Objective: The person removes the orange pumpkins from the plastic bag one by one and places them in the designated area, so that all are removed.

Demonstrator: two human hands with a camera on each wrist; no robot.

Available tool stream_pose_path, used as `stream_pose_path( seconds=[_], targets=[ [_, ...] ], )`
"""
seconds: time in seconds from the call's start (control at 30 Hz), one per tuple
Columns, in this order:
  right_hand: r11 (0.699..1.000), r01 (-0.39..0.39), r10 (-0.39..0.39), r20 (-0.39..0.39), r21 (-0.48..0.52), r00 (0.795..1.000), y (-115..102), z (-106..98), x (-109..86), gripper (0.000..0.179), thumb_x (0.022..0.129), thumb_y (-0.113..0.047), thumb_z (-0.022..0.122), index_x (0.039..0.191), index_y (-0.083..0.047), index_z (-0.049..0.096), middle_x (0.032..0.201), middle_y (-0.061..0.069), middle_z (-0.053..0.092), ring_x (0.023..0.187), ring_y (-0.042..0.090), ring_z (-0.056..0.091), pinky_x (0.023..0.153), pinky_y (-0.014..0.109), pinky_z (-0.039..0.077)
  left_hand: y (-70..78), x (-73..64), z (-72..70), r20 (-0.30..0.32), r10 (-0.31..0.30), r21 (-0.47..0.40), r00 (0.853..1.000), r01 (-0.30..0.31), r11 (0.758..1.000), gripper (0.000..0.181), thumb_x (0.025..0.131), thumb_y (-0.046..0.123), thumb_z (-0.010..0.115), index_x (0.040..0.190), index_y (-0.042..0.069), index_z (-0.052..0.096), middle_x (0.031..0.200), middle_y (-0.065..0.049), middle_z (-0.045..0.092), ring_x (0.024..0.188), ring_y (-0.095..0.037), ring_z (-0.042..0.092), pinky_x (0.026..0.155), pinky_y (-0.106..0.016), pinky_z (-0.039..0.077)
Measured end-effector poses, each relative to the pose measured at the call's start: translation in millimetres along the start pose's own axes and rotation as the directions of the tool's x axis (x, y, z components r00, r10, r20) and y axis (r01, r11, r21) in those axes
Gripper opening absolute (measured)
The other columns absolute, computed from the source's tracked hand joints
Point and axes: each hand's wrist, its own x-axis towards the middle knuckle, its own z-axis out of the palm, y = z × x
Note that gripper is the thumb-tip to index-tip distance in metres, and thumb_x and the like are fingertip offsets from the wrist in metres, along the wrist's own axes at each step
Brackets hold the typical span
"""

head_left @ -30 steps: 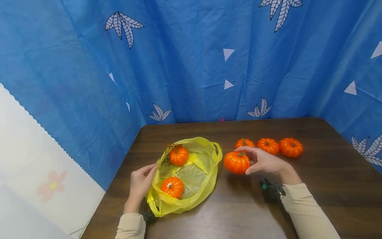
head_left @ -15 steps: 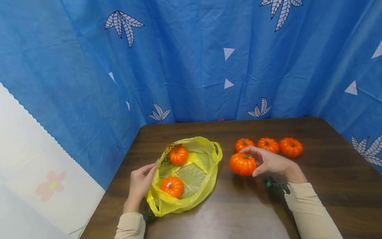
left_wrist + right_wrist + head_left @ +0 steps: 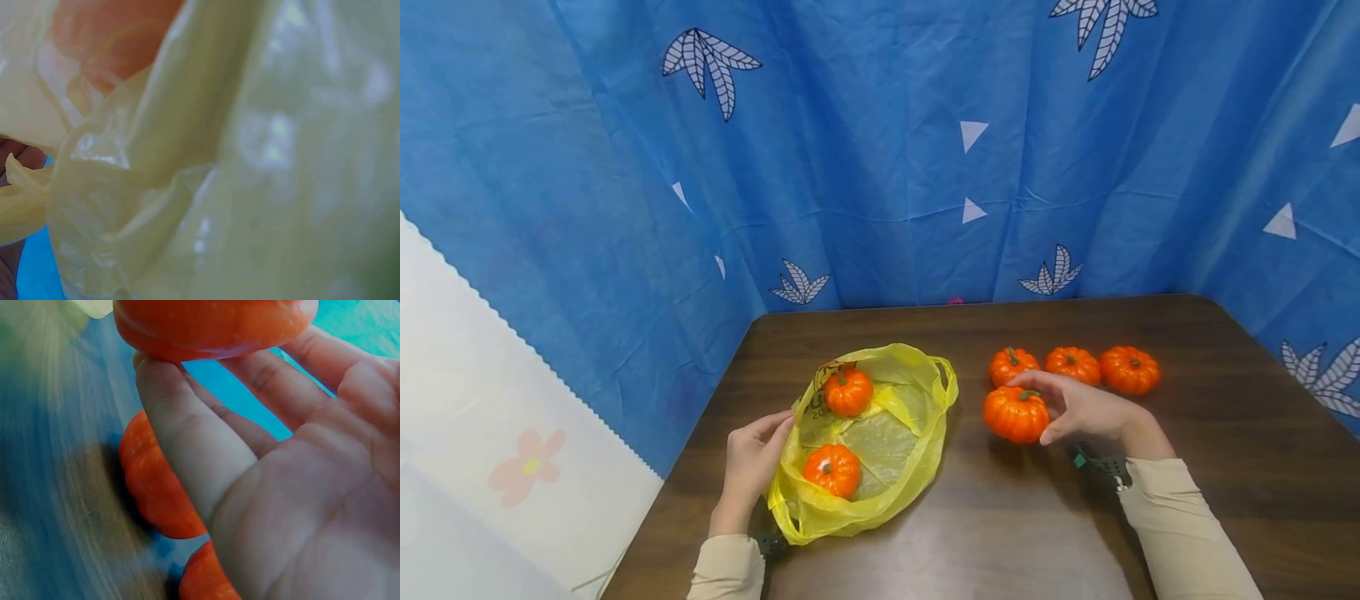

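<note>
Two pumpkins (image 3: 848, 392) in the bag (image 3: 929, 450) show from head, one from left wrist.

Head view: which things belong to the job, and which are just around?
Likely in the job:
right hand, holding a pumpkin
left hand, pinching the yellow bag
two pumpkins inside it
three pumpkins in a row, probably

Just around:
table
blue curtain
white flowered cloth
</note>
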Motion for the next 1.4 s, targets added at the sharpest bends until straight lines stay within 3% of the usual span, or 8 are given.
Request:
stream_pose_path(
  seconds=[0.13,0.37,0.63,0.87,1.1,1.17,1.27,1.4],
  targets=[
    [1.0,-0.004,0.004,0.004,-0.017,1.0,0.7,-1.4,-1.5,0.075,0.083,-0.01,0.079,0.146,-0.007,0.04,0.157,0.025,0.029,0.127,-0.002,0.046,0.101,0.018,0.047,1.2,1.1,-0.3,-0.004,0.022,-0.003,1.0,-0.022,1.0,0.014,0.09,0.009,0.075,0.102,0.006,0.08,0.1,-0.007,0.079,0.091,-0.022,0.074,0.074,-0.009,0.054],
    [0.997,-0.026,0.026,-0.004,-0.074,1.0,0.2,-3.5,-2.9,0.074,0.082,-0.012,0.08,0.145,-0.01,0.041,0.159,0.024,0.03,0.139,0.028,0.037,0.101,0.012,0.042,3.6,2.5,-1.2,-0.009,0.035,-0.014,0.999,-0.035,0.999,0.014,0.09,0.009,0.075,0.102,0.006,0.08,0.1,-0.007,0.079,0.091,-0.021,0.074,0.074,-0.007,0.052],
    [0.997,-0.009,0.012,0.034,-0.075,0.999,8.1,-5.7,-1.4,0.073,0.084,-0.011,0.079,0.146,-0.01,0.041,0.159,0.024,0.029,0.127,-0.009,0.042,0.102,0.012,0.04,2.9,1.8,-1.5,-0.001,0.011,-0.008,1.0,-0.011,1.0,0.014,0.09,0.01,0.075,0.103,0.006,0.08,0.101,-0.007,0.079,0.093,-0.021,0.073,0.075,-0.009,0.053],
    [0.993,-0.02,0.026,0.05,-0.114,0.998,13.2,-5.2,-0.2,0.07,0.083,-0.013,0.081,0.142,-0.01,0.043,0.155,0.023,0.035,0.128,-0.002,0.045,0.102,0.012,0.041,1.2,1.6,-1.2,0.005,0.005,-0.01,1.0,-0.005,1.0,0.014,0.09,0.01,0.074,0.103,0.006,0.08,0.101,-0.007,0.079,0.093,-0.021,0.073,0.075,-0.01,0.054],
    [0.991,-0.031,0.037,0.041,-0.133,0.998,15.0,-4.2,-0.2,0.071,0.082,-0.015,0.081,0.142,-0.012,0.044,0.154,0.02,0.039,0.127,-0.01,0.043,0.101,0.009,0.038,0.7,0.4,-1.0,0.006,-0.003,-0.009,1.0,0.004,1.0,0.014,0.09,0.01,0.074,0.103,0.006,0.08,0.101,-0.006,0.079,0.094,-0.02,0.073,0.075,-0.009,0.053],
    [0.989,-0.037,0.043,0.042,-0.141,0.998,15.8,-4.3,-0.3,0.071,0.082,-0.016,0.081,0.142,-0.012,0.044,0.154,0.019,0.039,0.131,-0.002,0.043,0.101,0.009,0.038,0.8,0.3,-0.9,0.006,-0.004,-0.014,1.0,0.004,1.0,0.014,0.09,0.01,0.074,0.103,0.006,0.08,0.101,-0.007,0.079,0.094,-0.021,0.073,0.074,-0.008,0.053],
    [0.987,-0.052,0.059,0.039,-0.154,0.998,16.9,-4.7,-0.6,0.071,0.081,-0.017,0.082,0.142,-0.012,0.044,0.154,0.019,0.04,0.14,0.021,0.04,0.102,0.014,0.04,0.8,0.2,-0.7,0.006,-0.007,-0.017,1.0,0.008,1.0,0.014,0.09,0.01,0.074,0.103,0.006,0.08,0.101,-0.007,0.079,0.095,-0.021,0.073,0.074,-0.008,0.053],
    [0.983,-0.066,0.072,0.032,-0.172,0.997,17.6,-5.5,-1.5,0.071,0.081,-0.019,0.082,0.141,-0.011,0.043,0.154,0.02,0.039,0.14,0.045,0.033,0.107,0.036,0.042,0.3,0.1,-0.4,0.006,-0.008,-0.006,1.0,0.008,1.0,0.015,0.09,0.01,0.074,0.103,0.006,0.08,0.101,-0.007,0.079,0.094,-0.021,0.073,0.074,-0.007,0.053]
  ],
)
